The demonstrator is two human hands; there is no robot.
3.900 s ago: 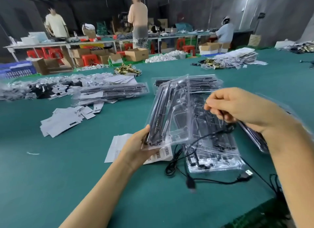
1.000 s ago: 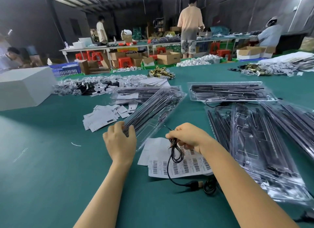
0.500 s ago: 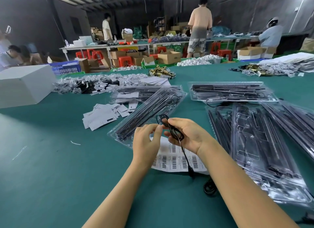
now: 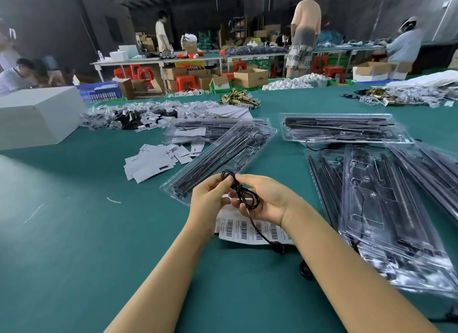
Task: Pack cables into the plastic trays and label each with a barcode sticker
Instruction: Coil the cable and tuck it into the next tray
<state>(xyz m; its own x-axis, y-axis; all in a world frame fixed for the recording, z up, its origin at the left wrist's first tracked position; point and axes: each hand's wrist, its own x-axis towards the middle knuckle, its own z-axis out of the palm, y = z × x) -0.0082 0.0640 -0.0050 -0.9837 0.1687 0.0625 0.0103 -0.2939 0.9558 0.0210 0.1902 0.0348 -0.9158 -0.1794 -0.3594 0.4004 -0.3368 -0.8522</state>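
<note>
Coiled cable held just short of the tray it seems meant for

Both hands pinch a black cable [image 4: 244, 198] above the tabletop [image 4: 74, 246]: the left hand [image 4: 209, 200] nips the top loop between thumb and fingertips, and the right hand [image 4: 266, 200] curls round the lower coil, whose loose tail drops across the barcode sticker sheet [image 4: 252, 229] toward the near edge. The likely target, a clear plastic tray [image 4: 218, 159], lies directly beyond the hands. Its near end almost touches the left hand, and its long axis runs diagonally away toward the far right. The left hand is the nearer one, so the coil probably needs only a short forward carry. Other trays [image 4: 386, 208] sit apart toward the right edge.
</note>
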